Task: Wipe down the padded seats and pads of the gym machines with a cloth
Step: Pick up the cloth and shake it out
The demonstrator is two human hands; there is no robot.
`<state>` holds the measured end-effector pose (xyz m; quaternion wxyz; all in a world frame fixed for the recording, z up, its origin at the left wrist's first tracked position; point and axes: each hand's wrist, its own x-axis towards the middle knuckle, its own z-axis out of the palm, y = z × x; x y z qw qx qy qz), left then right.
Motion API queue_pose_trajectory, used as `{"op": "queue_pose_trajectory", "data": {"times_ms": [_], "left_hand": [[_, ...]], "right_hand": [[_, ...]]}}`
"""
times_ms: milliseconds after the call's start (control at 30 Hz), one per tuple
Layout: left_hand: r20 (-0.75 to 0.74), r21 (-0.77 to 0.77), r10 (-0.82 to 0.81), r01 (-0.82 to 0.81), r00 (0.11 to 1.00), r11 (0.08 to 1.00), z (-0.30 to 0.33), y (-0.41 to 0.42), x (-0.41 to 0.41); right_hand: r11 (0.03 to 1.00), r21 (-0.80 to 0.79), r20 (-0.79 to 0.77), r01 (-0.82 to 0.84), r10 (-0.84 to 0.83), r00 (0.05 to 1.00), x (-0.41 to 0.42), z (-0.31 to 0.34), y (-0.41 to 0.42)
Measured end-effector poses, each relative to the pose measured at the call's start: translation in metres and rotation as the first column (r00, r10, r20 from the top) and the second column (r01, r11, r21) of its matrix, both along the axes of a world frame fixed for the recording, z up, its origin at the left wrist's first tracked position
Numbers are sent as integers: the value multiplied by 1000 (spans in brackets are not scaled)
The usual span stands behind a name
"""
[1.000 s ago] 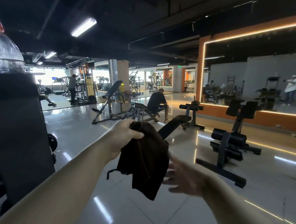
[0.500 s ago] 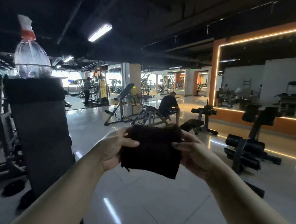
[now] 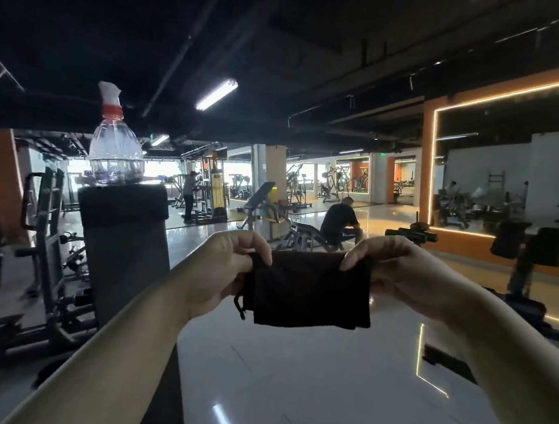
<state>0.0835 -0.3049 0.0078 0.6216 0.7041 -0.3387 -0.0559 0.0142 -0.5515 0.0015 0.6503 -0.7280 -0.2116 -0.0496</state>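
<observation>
A person's 2 bare forearms reach forward into a dim gym, seen from a head-worn camera. Both hands hold a dark brown cloth stretched flat between them at chest height, over a glossy pale floor.

The left hand pinches the cloth's upper left corner, thumb curled over the front edge and fingers behind. The right hand pinches the upper right corner in the same way. So each grip is closed on the cloth. The cloth hangs down from the 2 grips as a folded rectangle, its top edge pulled straight between them. A small loose cord or tag dangles below the left grip.

To the left of the left grip, and farther away, stands a tall upright gym machine pad, dark grey with a darker band at the top. A clear plastic bottle with an orange collar and a white tip stands on top of that pad. More dark machine frames sit farther left.

Beyond the cloth, between the 2 grips, a seated person in dark clothes faces away on a bench. Another person stands far off near a weight stack. To the right of the right grip, a black padded machine stands before an orange wall with a large mirror edged in a strip of light.
</observation>
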Motion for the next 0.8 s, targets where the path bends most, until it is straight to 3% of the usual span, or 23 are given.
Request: {"op": "queue_pose_trajectory", "data": {"times_ms": [133,233,333,500,633,800], "left_hand": [[6,-85,-21,22,1000,996,42,23,-25],[7,-230,94,-90,996,969,81,37,-30],[0,-276,163,-157,987,948,119,54,-27],[27,-309,513,-481,858,820,144,93,11],[23,-226,692,-671,722,707,138,138,49],[187,-148,812,-802,552,579,123,166,86]], "right_hand": [[996,-24,78,-81,82,994,-7,40,19],[981,129,142,-144,125,982,3,66,44],[929,277,237,-245,181,954,26,87,81],[859,513,86,-15,-34,996,97,113,156],[915,399,93,61,-107,990,133,118,205],[948,193,152,254,-285,946,170,118,243]]}}
